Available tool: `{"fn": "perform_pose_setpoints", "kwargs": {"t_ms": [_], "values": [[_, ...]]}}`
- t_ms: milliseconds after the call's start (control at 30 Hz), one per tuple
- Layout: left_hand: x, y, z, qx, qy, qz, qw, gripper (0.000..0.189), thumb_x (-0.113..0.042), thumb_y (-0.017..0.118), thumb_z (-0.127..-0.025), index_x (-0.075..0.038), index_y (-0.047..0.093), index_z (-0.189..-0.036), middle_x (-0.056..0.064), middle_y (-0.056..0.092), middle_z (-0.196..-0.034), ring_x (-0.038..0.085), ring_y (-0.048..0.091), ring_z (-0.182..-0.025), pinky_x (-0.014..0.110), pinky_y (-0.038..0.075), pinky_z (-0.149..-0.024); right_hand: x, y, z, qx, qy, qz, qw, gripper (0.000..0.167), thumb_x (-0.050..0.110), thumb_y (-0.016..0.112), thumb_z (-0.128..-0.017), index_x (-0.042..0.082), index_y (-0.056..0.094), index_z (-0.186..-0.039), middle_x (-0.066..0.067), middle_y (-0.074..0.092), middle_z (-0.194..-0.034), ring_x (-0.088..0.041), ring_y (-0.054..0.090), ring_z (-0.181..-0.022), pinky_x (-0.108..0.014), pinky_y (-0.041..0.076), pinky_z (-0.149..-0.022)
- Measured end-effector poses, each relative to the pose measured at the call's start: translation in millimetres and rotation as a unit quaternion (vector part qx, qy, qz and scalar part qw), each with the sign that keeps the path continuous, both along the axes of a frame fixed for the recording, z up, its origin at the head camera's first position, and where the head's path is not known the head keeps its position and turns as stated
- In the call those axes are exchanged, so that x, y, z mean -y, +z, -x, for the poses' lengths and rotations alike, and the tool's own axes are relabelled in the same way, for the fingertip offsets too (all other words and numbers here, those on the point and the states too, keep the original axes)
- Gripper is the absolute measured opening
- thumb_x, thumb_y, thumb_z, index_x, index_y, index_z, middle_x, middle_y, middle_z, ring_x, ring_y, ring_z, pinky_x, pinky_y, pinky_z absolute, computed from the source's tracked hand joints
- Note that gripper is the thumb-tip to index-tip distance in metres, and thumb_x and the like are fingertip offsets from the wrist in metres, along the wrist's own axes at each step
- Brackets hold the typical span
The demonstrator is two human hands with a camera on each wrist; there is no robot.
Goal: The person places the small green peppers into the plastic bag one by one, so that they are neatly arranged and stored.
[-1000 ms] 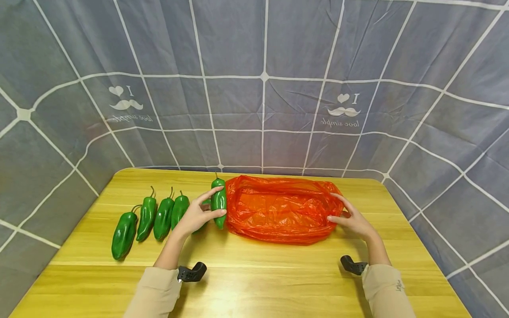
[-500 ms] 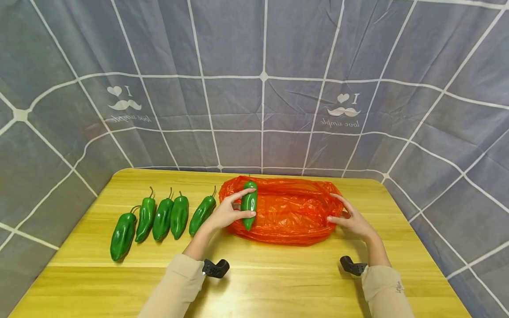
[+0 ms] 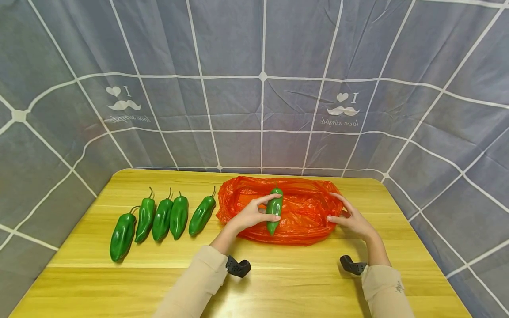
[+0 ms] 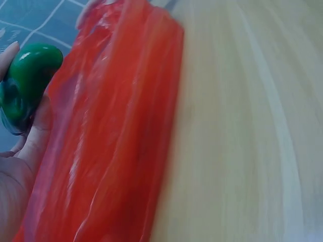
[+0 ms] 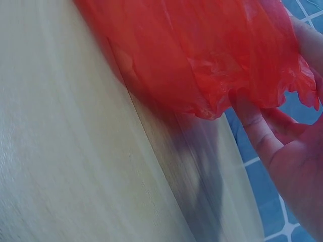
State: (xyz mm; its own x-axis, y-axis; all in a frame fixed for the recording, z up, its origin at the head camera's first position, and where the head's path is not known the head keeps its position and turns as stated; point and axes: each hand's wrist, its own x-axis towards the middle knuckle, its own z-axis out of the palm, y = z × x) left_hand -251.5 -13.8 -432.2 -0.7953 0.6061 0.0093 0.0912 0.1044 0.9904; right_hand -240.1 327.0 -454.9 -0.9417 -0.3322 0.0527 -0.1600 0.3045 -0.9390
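A glossy green pepper [image 3: 274,208] is held upright between the thumb and fingers of my left hand [image 3: 251,215], over the open mouth of a red plastic bag [image 3: 300,236]. In the left wrist view the same pepper [image 4: 31,75] appears above and beside the bag's side wall [image 4: 116,126]. My right hand [image 3: 358,223] grips the bag's right end, thumb on the outer film. The right wrist view has that thumb [image 5: 252,121] against the crumpled edge of the film. The fingertips are partly hidden by the bag.
Several more green peppers lie in a row on the wooden table [image 3: 294,282] left of the bag; the nearest pepper [image 3: 202,215] is close to the bag's left end. A grey patterned cloth [image 3: 234,106] hangs behind and at both sides.
My left hand has carried the pepper rightward, from beside the bag's left end to above its middle. The right hand stays at the bag's right end.
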Motion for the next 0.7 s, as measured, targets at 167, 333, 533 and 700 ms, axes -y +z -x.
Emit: {"fn": "perform_pose_setpoints", "kwargs": {"t_ms": [167, 333, 533, 700], "values": [[-17.4, -4.6, 2.6, 0.020, -0.007, 0.011, 0.9997, 0.058, -0.013, 0.069, -0.081, -0.020, 0.046, -0.134, 0.015, 0.044, -0.109, 0.020, 0.063, -0.082, 0.031, 0.052, -0.071, 0.3, 0.8, -0.7, 0.001, 0.006, 0.007, 1.0000, 0.075, 0.001, 0.064, -0.083, 0.008, 0.020, -0.144, -0.024, 0.017, -0.143, -0.010, 0.061, -0.086, -0.023, 0.051, -0.070], [-32.8, -7.6, 3.1, 0.038, -0.014, 0.024, 0.9989, 0.057, -0.012, 0.069, -0.081, -0.022, 0.048, -0.134, 0.014, 0.045, -0.108, 0.020, 0.060, -0.083, 0.031, 0.052, -0.070, 0.1, -0.2, 0.0, 0.002, 0.008, 0.014, 0.9999, 0.074, 0.000, 0.064, -0.083, 0.008, 0.021, -0.144, -0.023, 0.016, -0.143, -0.008, 0.061, -0.088, -0.024, 0.052, -0.070], [-47.6, -10.1, 4.0, 0.053, -0.022, 0.023, 0.9981, 0.057, -0.011, 0.069, -0.081, -0.022, 0.049, -0.133, 0.012, 0.048, -0.108, 0.019, 0.057, -0.086, 0.032, 0.053, -0.069, 0.6, -0.6, -0.2, 0.001, 0.013, 0.022, 0.9997, 0.074, -0.001, 0.063, -0.084, 0.006, 0.020, -0.143, -0.026, 0.016, -0.142, -0.008, 0.060, -0.090, -0.023, 0.051, -0.071], [-58.8, -11.9, 5.4, 0.076, -0.028, 0.014, 0.9966, 0.056, -0.009, 0.069, -0.081, -0.021, 0.050, -0.132, 0.010, 0.049, -0.108, 0.018, 0.057, -0.086, 0.031, 0.053, -0.069, 1.2, -0.8, -1.0, 0.002, 0.005, 0.015, 0.9999, 0.074, 0.000, 0.063, -0.083, 0.007, 0.021, -0.143, -0.025, 0.018, -0.142, -0.007, 0.059, -0.091, -0.022, 0.051, -0.072]]}}
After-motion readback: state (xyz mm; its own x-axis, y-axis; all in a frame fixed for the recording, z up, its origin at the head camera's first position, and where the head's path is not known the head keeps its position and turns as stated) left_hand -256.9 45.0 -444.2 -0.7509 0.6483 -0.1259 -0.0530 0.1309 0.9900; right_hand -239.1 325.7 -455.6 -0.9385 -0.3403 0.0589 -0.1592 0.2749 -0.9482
